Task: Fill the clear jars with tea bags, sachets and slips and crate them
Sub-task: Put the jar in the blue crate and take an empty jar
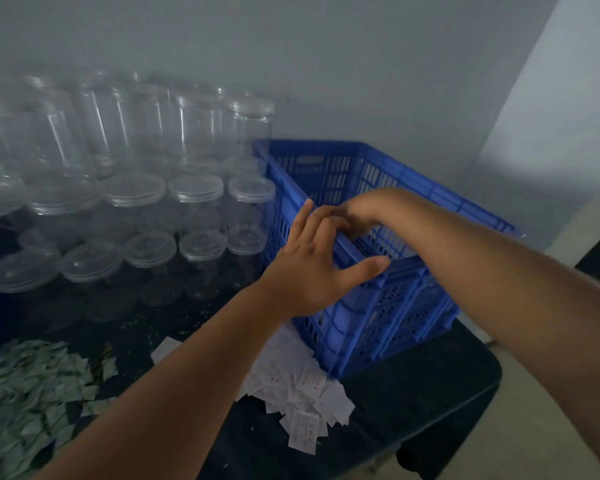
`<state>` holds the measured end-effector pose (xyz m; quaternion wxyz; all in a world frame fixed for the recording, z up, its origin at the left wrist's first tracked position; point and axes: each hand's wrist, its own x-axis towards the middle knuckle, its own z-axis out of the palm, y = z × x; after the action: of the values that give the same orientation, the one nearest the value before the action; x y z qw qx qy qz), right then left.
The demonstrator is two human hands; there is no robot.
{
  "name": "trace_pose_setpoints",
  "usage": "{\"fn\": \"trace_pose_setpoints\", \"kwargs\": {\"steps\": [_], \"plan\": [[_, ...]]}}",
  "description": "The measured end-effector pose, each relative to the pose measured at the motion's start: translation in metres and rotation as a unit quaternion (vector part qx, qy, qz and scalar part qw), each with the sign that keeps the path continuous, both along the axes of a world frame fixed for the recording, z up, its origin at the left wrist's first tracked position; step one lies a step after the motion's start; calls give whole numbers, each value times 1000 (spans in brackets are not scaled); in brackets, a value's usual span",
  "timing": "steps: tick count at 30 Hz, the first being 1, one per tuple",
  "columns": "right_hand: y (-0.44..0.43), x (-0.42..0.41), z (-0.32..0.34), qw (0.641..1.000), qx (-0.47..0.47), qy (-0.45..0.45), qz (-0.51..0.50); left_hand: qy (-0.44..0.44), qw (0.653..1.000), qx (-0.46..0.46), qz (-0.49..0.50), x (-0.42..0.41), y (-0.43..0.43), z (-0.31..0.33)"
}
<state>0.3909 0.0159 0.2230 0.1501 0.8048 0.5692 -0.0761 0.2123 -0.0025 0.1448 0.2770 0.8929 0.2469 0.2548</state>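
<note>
While both your hands are at the near left rim of the blue crate, treat this as a placement job: I judge you are setting the crate where filled jars can go into it, and no jar looks filled yet. Your left hand grasps the rim, with the thumb stretched along the outer edge, the middle fingers curled over the top and the index finger raised free. Your right hand bends at the wrist and dips over the same rim just beyond the left. Its fingers are hidden behind the left hand and the crate wall, so I cannot tell whether they clutch anything.

The crate stands on the right of the dark table, close to the far wall, and its near corner rests on the heap of white slips. Lift that corner rather than drag it, or you will likely trap slips underneath or sweep them off the near edge. Shift your right hand to the right rim so the load balances.

Mind the clear jars, stacked in lidded tiers just left of the crate, because a sideways shove could topple them. The greenish packets lie near left, well apart from the crate, so leave filling room between.
</note>
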Motion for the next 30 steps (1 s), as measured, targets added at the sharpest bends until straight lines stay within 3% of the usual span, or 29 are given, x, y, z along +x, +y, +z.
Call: {"fn": "trace_pose_setpoints", "kwargs": {"steps": [3,6,9,12,15,17,20,23,30], "plan": [[-7,-10,26,997,68,11,32,-3,1000,-6,-10,0,-1,5],[-31,-26,37,964,252,49,66,-1,1000,-1,15,-8,-4,7],[-64,-65,26,886,433,94,139,-56,995,19,75,-38,-12,-10],[-97,-108,2,803,515,191,230,-91,983,52,153,-88,-17,-38],[-113,-138,-39,765,539,255,245,-106,957,73,261,-145,-23,-69],[-105,-148,-66,784,521,261,214,-89,941,89,314,-178,-29,-92],[-70,-159,-78,835,424,327,125,-25,928,87,361,-219,-38,-122],[-21,-178,-64,847,376,364,94,-8,922,41,385,-245,-41,-141],[90,-289,-7,779,389,485,81,-17,919,5,394,-269,-36,-163]]}}
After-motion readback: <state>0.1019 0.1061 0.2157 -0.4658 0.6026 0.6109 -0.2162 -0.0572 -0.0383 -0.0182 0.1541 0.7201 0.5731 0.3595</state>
